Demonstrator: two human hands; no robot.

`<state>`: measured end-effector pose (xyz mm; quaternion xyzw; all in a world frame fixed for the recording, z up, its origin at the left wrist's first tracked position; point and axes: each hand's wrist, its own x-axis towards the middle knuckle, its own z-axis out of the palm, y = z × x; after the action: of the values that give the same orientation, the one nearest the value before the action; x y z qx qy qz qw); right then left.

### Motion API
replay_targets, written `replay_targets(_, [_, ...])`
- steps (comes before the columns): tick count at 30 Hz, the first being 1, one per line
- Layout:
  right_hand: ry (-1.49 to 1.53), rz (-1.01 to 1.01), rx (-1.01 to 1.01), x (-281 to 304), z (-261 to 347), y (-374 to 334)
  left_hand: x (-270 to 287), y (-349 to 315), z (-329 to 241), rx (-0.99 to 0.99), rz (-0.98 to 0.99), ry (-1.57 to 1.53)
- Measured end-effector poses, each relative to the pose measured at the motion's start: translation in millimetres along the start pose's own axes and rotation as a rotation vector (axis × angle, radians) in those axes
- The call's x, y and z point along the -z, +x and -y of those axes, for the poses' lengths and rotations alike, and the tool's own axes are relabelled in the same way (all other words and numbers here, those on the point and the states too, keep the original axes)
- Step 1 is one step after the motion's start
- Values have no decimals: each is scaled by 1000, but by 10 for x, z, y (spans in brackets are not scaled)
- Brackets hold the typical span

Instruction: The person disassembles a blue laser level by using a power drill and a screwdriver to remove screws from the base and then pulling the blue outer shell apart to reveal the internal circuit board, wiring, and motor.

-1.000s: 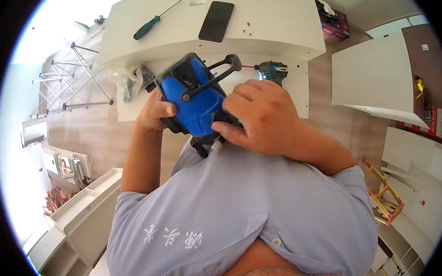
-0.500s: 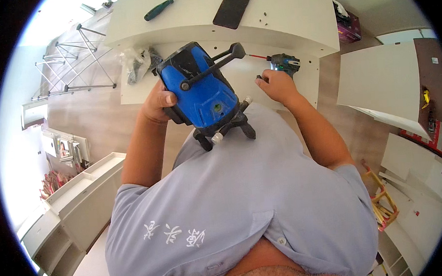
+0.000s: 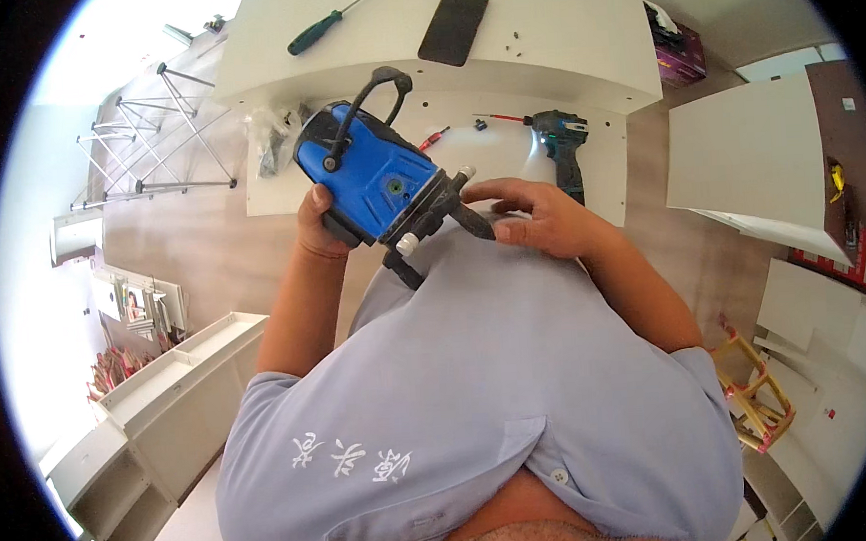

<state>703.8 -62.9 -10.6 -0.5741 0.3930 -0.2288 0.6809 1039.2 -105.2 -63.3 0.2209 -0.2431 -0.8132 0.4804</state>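
Observation:
My left hand [image 3: 322, 222] grips a blue and black laser level [image 3: 374, 180] by its side, holding it tilted in front of my shirt. Its black carry handle points away from me, and its short black legs point toward me. At one leg is my right hand [image 3: 548, 215], fingers stretched out and thumb apart, close to or touching the leg's tip. Just beyond that hand lies a cordless drill [image 3: 561, 141] with a long red-shafted bit and its light on. It rests on a white board [image 3: 599, 159].
A white cabinet panel [image 3: 577, 28] carries a green-handled screwdriver [image 3: 315, 32], a black phone [image 3: 454, 26] and several small screws. On the lower board are a red pen-like tool [image 3: 434, 138] and a plastic bag [image 3: 267, 137]. A folding metal frame [image 3: 152, 138] stands left; a yellow stool [image 3: 758, 395] stands right.
My right hand has left the drill and come back toward the laser level's leg. The laser level has shifted slightly left and turned, uncovering the red tool behind it.

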Motion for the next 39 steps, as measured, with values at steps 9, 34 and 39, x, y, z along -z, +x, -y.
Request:
replay_targets(9, [383, -126, 28, -322, 338, -174, -505, 328, -40, -135, 77, 151])
replay_targets(34, [747, -423, 321, -401, 238, -187, -735, 221, 154, -240, 60, 298])
replay_targets(39, [668, -448, 350, -399, 254, -226, -805, 195, 231, -251, 56, 235])
